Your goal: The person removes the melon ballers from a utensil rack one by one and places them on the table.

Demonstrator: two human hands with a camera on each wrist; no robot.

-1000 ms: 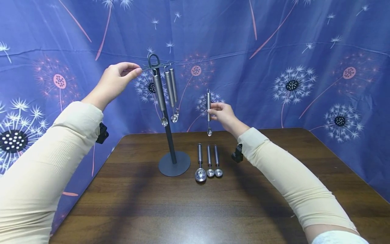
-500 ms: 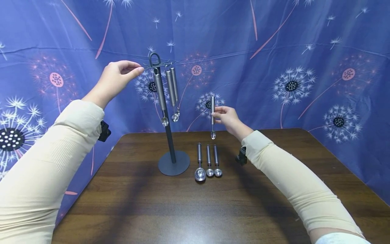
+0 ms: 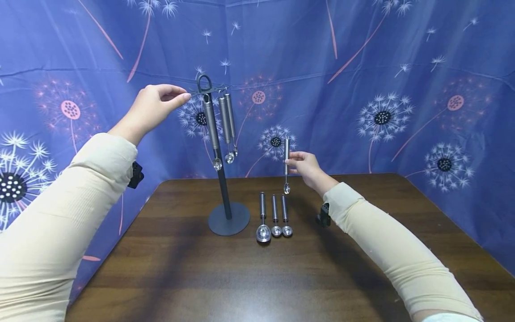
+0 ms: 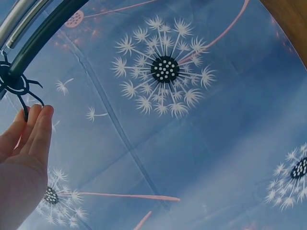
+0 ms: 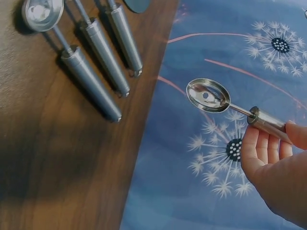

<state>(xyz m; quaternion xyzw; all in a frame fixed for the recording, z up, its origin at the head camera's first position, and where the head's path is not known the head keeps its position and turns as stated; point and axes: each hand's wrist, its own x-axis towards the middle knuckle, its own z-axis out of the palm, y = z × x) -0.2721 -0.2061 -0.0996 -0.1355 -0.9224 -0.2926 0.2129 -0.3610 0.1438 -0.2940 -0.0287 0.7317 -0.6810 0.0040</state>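
Note:
My left hand (image 3: 154, 107) pinches a hook (image 4: 25, 108) at the top of a dark metal utensil stand (image 3: 223, 188), its fingertips and thumb meeting there. Three steel-handled tools (image 3: 211, 123) hang from the other side of the stand. To the right, my right hand (image 3: 307, 169) grips a melon baller (image 5: 211, 93) by its cylindrical steel handle. The baller is upright in the head view, bowl down, over the table's far part. A small hole shows in its oval bowl. Left of that hand, a large steel scoop (image 3: 263, 233) and two smaller ones (image 3: 276, 230) lie side by side.
The stand's round base (image 3: 228, 226) rests on the brown wooden table (image 3: 225, 281), left of the lying scoops. Behind the table hangs a blue dandelion-print cloth (image 3: 322, 112). The table's far edge runs just behind the stand.
My right hand has moved down and to the right with the melon baller, away from the stand. The left hand stays at the hook. The lying scoops have not moved.

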